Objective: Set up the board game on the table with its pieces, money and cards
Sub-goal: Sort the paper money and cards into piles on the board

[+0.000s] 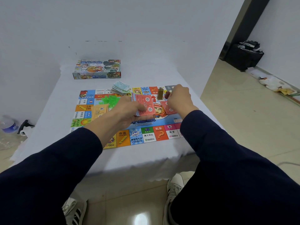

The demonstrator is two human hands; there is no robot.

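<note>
Setup is judged well under way, with sorting left to be done.

The board (pixel 146 135) is laid flat on the white-covered table (pixel 146 75); money (pixel 121 88), green pieces (pixel 110 99), an orange card stack (pixel 99 112) and a brown token (pixel 159 94) are heaped on it. A red card pack (pixel 144 104) is gripped by the left hand (pixel 128 112); a small dark-red piece (pixel 167 95) is pinched by the right hand (pixel 180 98). The box (pixel 97 69) is set behind.

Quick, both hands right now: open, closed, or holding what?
Left hand: holding the red cards above the board.
Right hand: pinching a small dark red piece.
</note>
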